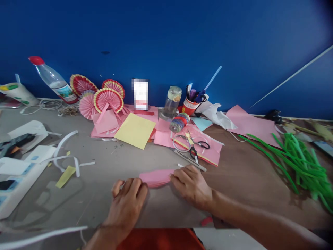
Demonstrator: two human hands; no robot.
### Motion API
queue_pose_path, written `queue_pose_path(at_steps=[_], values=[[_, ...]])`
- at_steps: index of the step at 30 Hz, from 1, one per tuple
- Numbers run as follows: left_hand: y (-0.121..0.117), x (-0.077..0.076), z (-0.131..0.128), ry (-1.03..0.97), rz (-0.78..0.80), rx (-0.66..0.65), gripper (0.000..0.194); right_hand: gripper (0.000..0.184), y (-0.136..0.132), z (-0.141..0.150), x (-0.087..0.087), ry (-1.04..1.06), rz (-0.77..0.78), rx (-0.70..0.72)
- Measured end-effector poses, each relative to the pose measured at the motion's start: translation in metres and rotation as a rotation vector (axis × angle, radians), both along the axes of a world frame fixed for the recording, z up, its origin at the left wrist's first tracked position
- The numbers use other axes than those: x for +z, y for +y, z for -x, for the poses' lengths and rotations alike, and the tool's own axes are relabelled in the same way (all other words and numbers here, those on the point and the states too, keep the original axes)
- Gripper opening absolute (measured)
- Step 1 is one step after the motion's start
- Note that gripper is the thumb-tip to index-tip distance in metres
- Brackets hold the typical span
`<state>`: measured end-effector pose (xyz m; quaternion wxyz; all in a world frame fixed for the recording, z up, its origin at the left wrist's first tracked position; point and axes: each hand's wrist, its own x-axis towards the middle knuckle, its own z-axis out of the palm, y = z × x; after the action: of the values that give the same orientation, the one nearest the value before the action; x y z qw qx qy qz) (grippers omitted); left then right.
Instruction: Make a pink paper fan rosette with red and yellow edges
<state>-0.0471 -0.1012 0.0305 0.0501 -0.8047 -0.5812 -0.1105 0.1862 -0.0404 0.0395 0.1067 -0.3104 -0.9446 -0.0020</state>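
Between my hands lies a folded strip of pink paper (157, 177), its layers stacked, low over the desk. My left hand (128, 201) is closed at the strip's left end, its fingers curled and the thumb hidden. At the right end, the curled fingers of my right hand (192, 185) pinch the paper. Just beyond the right hand are a closed utility knife (190, 160) and black-handled scissors (194, 151). A yellow paper sheet (135, 130) rests on pink sheets farther back, near several pleated paper fans (108, 100).
Green pipe cleaners (304, 166) are heaped at the right. At the back stand a glass bottle (171, 102), a red pen cup (189, 106), a phone (141, 95) and a tilted plastic bottle (56, 81). White paper strips (59, 149) and a white power strip (26, 177) lie left.
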Motion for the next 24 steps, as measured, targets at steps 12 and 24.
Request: queue_pose_path(at_steps=[12, 24], values=[[0.002, -0.011, 0.005, -0.113, 0.378, -0.011, 0.037, 0.025, 0.001, -0.003, -0.020, -0.096, 0.419, 0.041], [0.010, -0.009, 0.008, -0.140, 0.440, -0.029, 0.034, 0.010, 0.016, 0.004, -0.017, 0.109, 0.748, -0.205]])
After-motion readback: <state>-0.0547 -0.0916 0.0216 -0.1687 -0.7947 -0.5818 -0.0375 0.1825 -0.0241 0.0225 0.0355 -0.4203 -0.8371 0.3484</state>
